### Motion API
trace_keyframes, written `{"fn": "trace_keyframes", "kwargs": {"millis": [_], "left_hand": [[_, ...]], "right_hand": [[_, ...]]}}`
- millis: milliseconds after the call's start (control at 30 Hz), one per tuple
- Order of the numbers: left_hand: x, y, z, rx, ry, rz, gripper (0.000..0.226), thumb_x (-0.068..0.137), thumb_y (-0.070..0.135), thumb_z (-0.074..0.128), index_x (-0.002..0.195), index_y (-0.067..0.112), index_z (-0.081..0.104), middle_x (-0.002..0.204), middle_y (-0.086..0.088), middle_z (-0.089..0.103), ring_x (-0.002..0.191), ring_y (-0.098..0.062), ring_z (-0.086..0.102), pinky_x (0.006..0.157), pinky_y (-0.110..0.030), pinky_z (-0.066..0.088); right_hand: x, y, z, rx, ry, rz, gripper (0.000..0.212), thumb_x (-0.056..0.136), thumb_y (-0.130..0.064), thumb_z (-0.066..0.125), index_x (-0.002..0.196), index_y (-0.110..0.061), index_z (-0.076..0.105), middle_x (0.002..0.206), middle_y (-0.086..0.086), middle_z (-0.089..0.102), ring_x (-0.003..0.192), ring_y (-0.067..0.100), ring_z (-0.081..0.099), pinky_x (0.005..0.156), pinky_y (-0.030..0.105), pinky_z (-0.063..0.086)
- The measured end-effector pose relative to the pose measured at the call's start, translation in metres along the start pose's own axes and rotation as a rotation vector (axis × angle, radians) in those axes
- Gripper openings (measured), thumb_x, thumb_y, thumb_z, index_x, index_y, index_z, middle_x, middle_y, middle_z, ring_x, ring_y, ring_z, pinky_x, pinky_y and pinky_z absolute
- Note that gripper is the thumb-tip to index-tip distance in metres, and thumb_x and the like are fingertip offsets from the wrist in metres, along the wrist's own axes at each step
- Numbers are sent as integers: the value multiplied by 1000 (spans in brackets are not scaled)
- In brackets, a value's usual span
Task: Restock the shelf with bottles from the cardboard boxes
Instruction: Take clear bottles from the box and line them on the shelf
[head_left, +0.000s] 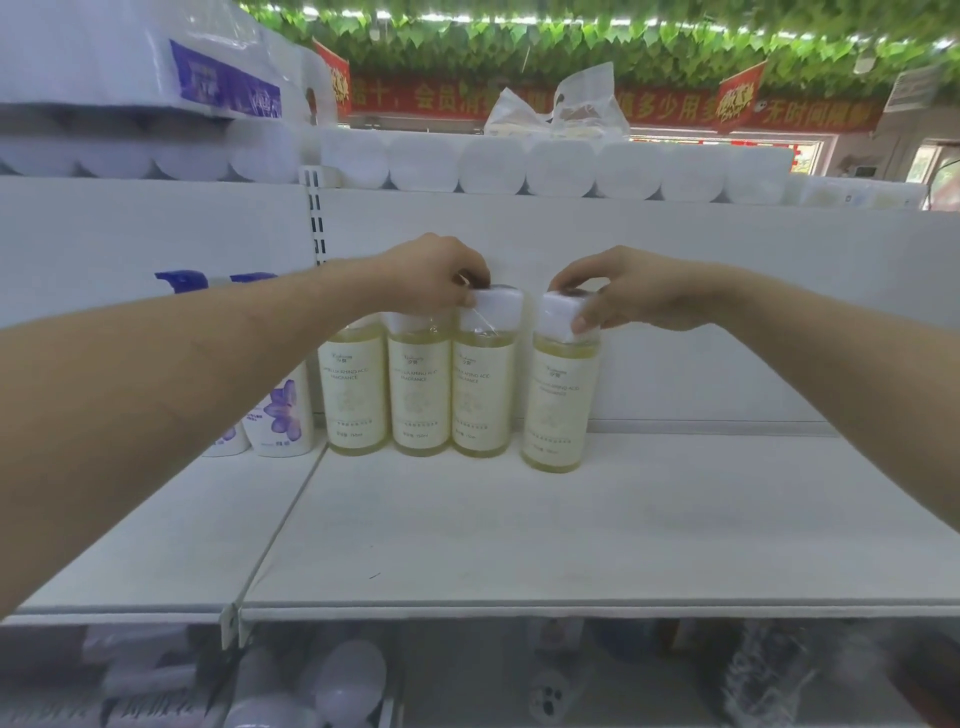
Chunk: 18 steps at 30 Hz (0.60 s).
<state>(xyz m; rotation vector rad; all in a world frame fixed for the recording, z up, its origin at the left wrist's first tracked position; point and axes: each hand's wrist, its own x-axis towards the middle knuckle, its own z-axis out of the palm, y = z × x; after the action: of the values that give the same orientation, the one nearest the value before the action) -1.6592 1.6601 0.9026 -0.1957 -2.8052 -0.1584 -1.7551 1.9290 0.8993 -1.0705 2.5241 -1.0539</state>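
Both my arms reach forward over the shelf (519, 525). My left hand (434, 278) pinches the white cap of the third bottle (483, 395) in the back row. My right hand (631, 293) curls round the cap of the fourth bottle (561, 405), which stands on the shelf just beside the third, not touching it.

Bottles (558, 400) — clear glossy plastic, matt paper labels; shelf (571, 519) — matt white metal.

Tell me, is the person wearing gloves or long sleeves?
No. The left hand and right hand are bare, with no gloves, rings or watch showing. The left forearm and right forearm are bare too; no sleeve reaches into the picture.
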Motion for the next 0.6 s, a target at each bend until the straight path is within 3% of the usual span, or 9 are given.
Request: {"fn": "trace_keyframes", "kwargs": {"millis": [100, 167, 233, 367, 467, 600], "left_hand": [[1, -2, -1, -9, -13, 0, 29, 104, 21, 64, 132, 22, 71, 130, 6, 70, 124, -18, 63, 110, -41, 50], [1, -2, -1, -16, -15, -6, 29, 103, 24, 65, 132, 23, 71, 130, 6, 70, 123, -19, 63, 110, -41, 50], [2, -4, 0, -26, -13, -17, 30, 102, 30, 67, 131, 25, 70, 130, 5, 70, 123, -19, 63, 110, -43, 51], [2, -4, 5, -64, -2, -26, 32, 99, 37, 74, 128, 26, 68, 129, 1, 70, 120, -23, 65, 106, -46, 54], [4, -4, 2, -73, 15, -14, 30, 97, 32, 77, 125, 24, 70, 125, 1, 71, 118, -22, 66, 105, -46, 55], [4, -5, -6, -106, -26, -19, 28, 93, 29, 81, 119, 26, 73, 121, 4, 72, 115, -20, 69, 98, -47, 60]], "right_hand": [[2, -2, 4, 143, -44, -4, 49, 93, 8, 66, 133, -20, 71, 144, 2, 62, 137, 25, 57, 117, 40, 48], [3, -5, 6, 44, -36, 11, 50, 95, -15, 75, 140, -35, 65, 145, -4, 57, 134, 18, 56, 115, 40, 47], [5, -5, 11, -122, 43, 25, 60, 88, -37, 86, 142, -40, 60, 133, -4, 55, 119, 17, 61, 103, 38, 56], [9, 4, 21, -78, 160, -18, 56, 78, -22, 94, 129, -30, 70, 115, -1, 59, 96, 16, 69, 75, 23, 64], [9, 7, 24, 11, 187, -43, 58, 76, -15, 95, 128, -28, 73, 117, -1, 64, 98, 18, 71, 79, 26, 65], [13, 11, 28, 108, 187, -61, 61, 78, -6, 92, 132, -23, 72, 131, 6, 67, 112, 28, 72, 96, 39, 63]]}}
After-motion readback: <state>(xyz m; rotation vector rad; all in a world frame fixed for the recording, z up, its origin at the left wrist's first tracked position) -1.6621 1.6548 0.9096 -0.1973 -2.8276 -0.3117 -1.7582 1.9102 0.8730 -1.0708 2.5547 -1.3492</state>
